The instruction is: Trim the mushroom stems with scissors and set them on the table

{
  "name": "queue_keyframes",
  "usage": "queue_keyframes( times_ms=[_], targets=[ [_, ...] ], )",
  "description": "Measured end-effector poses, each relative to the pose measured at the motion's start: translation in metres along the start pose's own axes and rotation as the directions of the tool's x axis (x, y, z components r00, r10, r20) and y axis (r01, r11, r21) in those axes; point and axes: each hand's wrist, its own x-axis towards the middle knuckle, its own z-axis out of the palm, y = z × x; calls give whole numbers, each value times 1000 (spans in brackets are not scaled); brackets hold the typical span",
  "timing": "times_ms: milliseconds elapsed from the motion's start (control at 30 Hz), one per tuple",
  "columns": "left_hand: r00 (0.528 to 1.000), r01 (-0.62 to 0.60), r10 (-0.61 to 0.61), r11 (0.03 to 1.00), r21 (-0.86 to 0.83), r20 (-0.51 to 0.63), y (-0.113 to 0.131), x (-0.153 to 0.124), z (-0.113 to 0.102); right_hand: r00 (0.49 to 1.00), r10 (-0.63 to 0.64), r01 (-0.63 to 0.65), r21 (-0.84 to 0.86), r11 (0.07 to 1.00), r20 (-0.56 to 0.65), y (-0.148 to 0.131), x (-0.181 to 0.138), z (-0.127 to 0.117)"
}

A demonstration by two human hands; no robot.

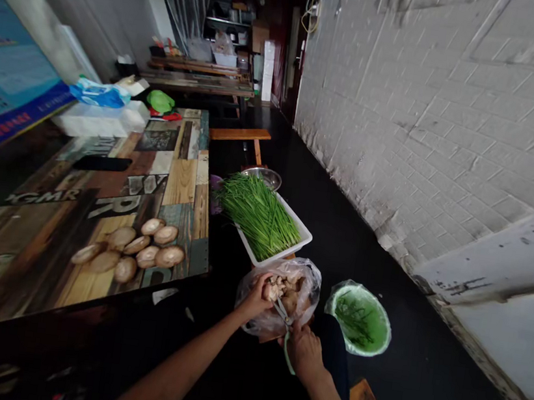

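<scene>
My left hand (256, 298) reaches into a clear plastic bag (306, 276) of mushrooms and is closed on a mushroom (276, 289). My right hand (304, 349) is closed on a pair of scissors (284, 314) with a green handle, the blades pointing into the bag. The bag rests on a low stand below the table edge. Several trimmed brown mushroom caps (135, 250) lie in a group on the patterned wooden table (99, 204) to the left.
A white tray (302, 239) of green chives sits just behind the bag. A green-lined bucket (360, 318) with green scraps stands to the right on the dark floor. White brick wall runs along the right. Benches, bags and boxes crowd the far end.
</scene>
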Motion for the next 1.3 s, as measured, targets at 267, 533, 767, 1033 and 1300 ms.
queue_keyframes(
  times_ms=[267,533,767,1033,1300],
  targets=[
    [990,43,-35,998,-53,134,-1,1,5,996,-25,30,-56,998,83,9,11,-26],
    [990,107,-106,994,1,-88,-3,2,4,992,-33,36,-22,999,120,11,4,-33],
    [999,35,-34,998,48,-27,-7,2,6,997,-35,37,-17,999,69,3,3,-27],
    [988,-82,98,988,133,-116,-12,-5,19,995,-27,35,-81,996,94,-5,0,-34],
    [978,-10,27,997,83,-208,-20,-4,21,992,-30,39,-80,996,120,0,-1,-52]
  ],
)
